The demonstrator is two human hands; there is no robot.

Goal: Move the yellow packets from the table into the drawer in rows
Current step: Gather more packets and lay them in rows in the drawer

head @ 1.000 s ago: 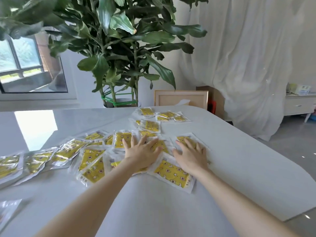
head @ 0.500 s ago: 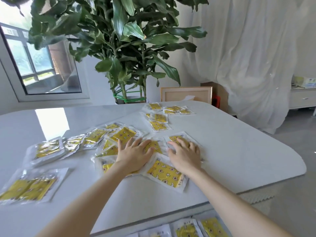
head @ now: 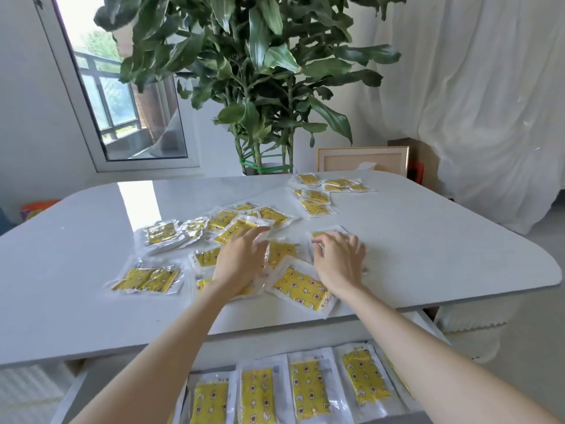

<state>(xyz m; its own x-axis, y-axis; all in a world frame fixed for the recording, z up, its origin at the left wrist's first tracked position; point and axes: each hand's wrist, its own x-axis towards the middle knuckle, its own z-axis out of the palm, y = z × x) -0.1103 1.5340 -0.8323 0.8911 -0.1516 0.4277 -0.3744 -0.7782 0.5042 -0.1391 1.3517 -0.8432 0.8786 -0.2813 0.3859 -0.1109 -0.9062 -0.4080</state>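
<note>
Several yellow packets (head: 298,287) in clear wrappers lie scattered over the white table (head: 428,255). My left hand (head: 241,261) lies flat on a cluster of them, fingers spread and straight. My right hand (head: 339,258) rests on other packets to the right, its fingertips bent down onto one packet (head: 319,235). A further group of packets (head: 316,206) lies near the table's far edge. Below the table's front edge the open drawer (head: 76,390) holds a row of several packets (head: 308,390) standing side by side.
A large potted plant (head: 260,87) stands behind the table, with a framed panel (head: 362,160) beside it. A window (head: 122,102) is at the left and a white curtain (head: 474,102) at the right. Bare tabletop lies to the left and right of the packets.
The view has tilted down, so the open drawer with its row of packets now shows. Both hands have stayed on the packets, dragging them nearer the front edge.
</note>
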